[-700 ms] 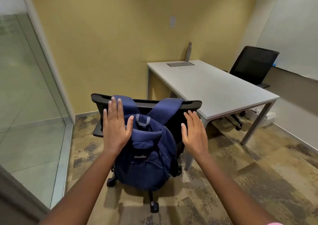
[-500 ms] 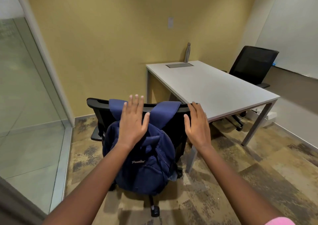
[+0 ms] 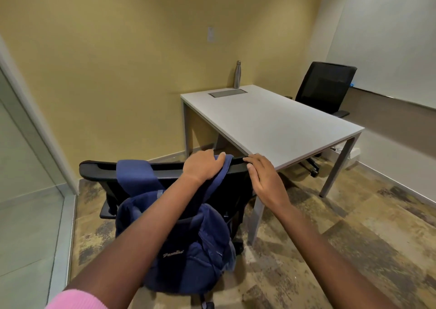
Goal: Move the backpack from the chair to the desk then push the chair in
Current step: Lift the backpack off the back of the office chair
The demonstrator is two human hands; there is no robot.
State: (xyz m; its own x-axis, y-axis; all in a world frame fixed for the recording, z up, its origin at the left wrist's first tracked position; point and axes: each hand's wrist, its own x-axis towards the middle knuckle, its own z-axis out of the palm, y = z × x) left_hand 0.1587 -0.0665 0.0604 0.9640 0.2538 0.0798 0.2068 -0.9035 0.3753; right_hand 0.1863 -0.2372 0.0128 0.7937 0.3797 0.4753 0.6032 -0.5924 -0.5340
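The backpack (image 3: 179, 245) hangs on the back of the chair (image 3: 99, 169), both straps looped over the top rail; its long axis runs up and down, top toward the rail, logo side facing the camera. The left hand (image 3: 203, 168) has its grip clenched on the right strap (image 3: 223, 169); the right hand (image 3: 265, 179) lies open on the rail's end, grasping nothing. Best to lift each strap clear of the rail before swinging toward the table (image 3: 271, 122); a snagged strap would likely roll the chair.
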